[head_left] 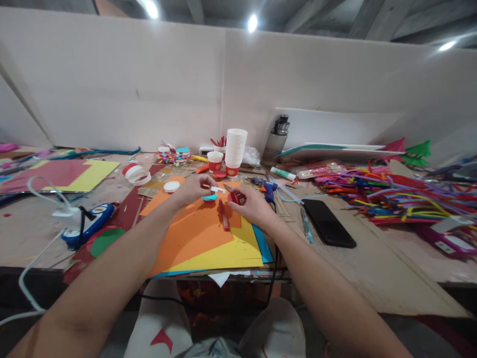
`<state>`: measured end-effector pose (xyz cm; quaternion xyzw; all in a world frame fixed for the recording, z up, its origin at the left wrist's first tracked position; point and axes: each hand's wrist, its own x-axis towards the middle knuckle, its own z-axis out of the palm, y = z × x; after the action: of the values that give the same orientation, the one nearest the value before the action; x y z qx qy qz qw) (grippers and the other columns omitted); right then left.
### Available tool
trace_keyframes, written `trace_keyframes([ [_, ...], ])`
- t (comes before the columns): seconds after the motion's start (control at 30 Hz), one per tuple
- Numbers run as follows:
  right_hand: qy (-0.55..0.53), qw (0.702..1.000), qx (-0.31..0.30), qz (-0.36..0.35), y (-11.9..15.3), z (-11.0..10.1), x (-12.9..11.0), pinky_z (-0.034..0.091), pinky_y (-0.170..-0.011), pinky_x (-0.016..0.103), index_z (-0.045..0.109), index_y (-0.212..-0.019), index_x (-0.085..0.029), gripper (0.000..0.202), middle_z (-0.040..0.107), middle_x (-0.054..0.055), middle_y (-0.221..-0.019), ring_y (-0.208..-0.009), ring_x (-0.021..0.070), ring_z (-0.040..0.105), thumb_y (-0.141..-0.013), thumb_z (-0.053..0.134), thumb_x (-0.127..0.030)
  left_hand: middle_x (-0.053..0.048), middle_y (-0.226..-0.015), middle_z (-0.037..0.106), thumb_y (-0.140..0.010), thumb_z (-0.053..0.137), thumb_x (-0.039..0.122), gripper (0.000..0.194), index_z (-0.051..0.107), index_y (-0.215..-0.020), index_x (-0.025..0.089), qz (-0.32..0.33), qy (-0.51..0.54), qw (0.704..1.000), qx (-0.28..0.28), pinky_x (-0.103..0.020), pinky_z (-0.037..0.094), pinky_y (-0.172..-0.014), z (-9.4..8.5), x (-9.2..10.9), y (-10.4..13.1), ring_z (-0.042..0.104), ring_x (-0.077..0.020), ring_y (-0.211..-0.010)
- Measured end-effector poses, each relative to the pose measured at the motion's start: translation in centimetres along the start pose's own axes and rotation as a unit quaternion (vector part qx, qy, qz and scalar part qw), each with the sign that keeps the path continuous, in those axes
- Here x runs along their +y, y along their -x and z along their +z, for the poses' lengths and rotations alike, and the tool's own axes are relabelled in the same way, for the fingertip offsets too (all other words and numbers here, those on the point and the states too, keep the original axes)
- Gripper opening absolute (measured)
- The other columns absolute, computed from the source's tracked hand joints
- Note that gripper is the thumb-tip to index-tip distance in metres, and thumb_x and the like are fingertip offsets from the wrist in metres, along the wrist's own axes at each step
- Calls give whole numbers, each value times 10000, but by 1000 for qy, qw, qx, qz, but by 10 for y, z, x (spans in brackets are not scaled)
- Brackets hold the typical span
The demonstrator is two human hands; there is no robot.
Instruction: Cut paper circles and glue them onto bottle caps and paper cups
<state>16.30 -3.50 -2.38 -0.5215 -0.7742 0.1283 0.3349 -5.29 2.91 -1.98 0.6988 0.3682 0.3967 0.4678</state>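
Note:
My left hand [194,190] pinches a small white paper strip [217,189] over the orange sheets. Red-handled scissors [234,198] are in my right hand [255,205], their blades pointing left toward the strip. Just below my left fingers lies a small light-blue piece [209,197]. A red pen-like stick [223,216] rests on the orange paper [194,228], between and below my hands. Yellow paper [227,256] and blue paper [265,246] show from under the orange.
Behind my hands stand a tall stack of paper cups [236,149] and a single red-and-white cup [215,161]. A blue glue gun [269,190], a black phone [328,223] and many pipe cleaners [391,191] are on the right. A blue power strip [89,224] sits on the left.

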Motion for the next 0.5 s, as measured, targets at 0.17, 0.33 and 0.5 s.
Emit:
trace_keyframes([
  [0.17, 21, 1000, -1, -2, 0, -1, -2, 438, -758, 281, 673, -1029, -173, 264, 676, 45, -946, -850, 164, 592, -788, 669, -280, -54, -896, 676, -611, 699, 172, 44, 668, -638, 188, 91, -109, 990, 20, -294, 481, -790, 0, 2, 1, 616, -178, -861],
  [0.33, 33, 999, -7, 1, -1, -2, -1, 442, -770, 294, 681, -1049, -169, 281, 678, 63, -969, -886, 183, 592, -803, 671, -303, -43, -858, 679, -616, 711, 146, 68, 695, -651, 202, 96, -174, 980, -20, -252, 434, -699, 2, 4, 2, 593, -171, -814],
  [0.5, 22, 1000, -1, 8, -1, -2, 1, 454, -813, 311, 690, -1032, -160, 264, 685, 70, -980, -894, 183, 600, -798, 678, -283, -36, -865, 694, -623, 768, 214, 153, 736, -773, 210, 66, -201, 971, -115, -250, 434, -716, -2, 10, 5, 608, -178, -811],
])
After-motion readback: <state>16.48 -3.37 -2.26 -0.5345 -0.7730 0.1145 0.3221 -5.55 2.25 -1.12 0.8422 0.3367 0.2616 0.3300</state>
